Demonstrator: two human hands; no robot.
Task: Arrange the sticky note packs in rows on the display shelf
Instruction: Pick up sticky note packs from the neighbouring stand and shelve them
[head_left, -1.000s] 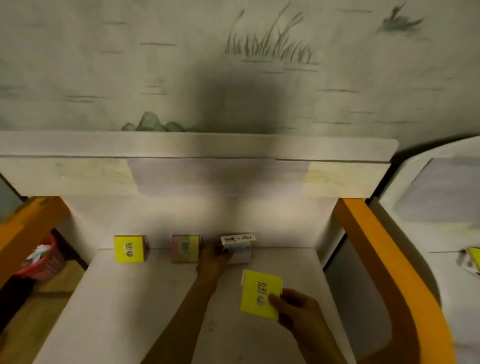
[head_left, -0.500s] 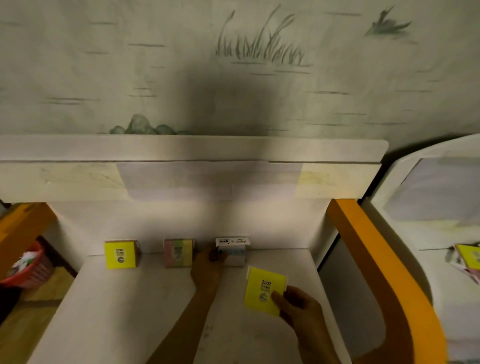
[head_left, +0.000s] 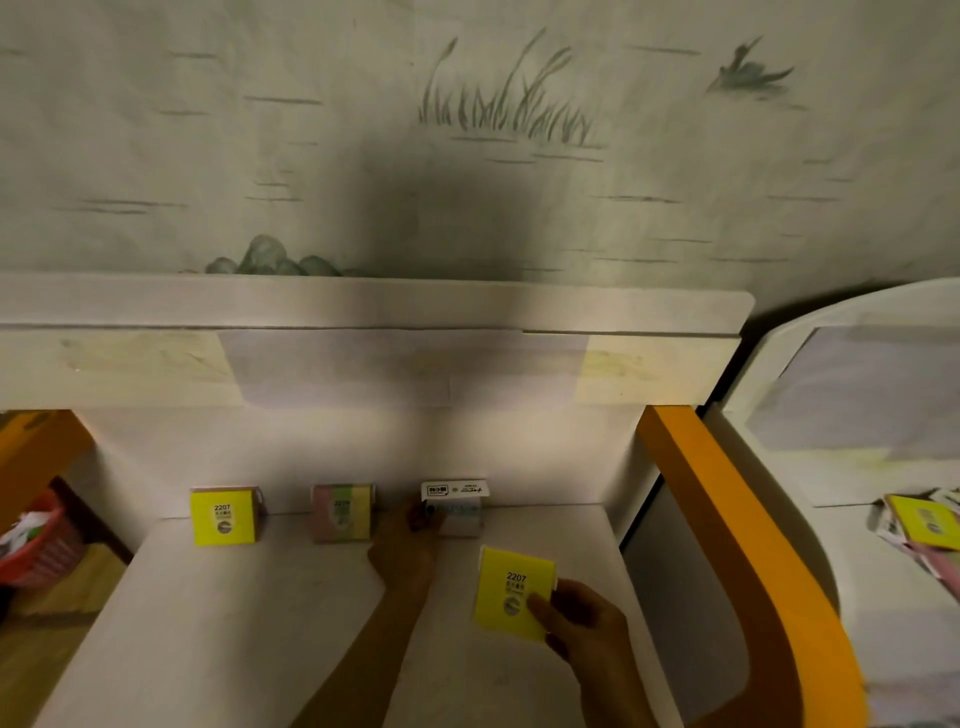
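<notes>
Left hand (head_left: 410, 545) pinches the white-topped pack (head_left: 456, 506) at the shelf's (head_left: 218, 623) back edge, third in the row. Right hand (head_left: 582, 623) grips a yellow pack (head_left: 511, 592) above the front right; probably goes fourth, right of the white one.

Dim wall mural (head_left: 509, 104) of reeds above orange-edged furniture (head_left: 727, 519).

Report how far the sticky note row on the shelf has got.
Done: a yellow pack and a pink-green pack stand along the shelf back. In hand: the left hand touches a white-labelled pack; the right hand holds another yellow pack. Left: more packs lie on the neighbouring shelf.
</notes>
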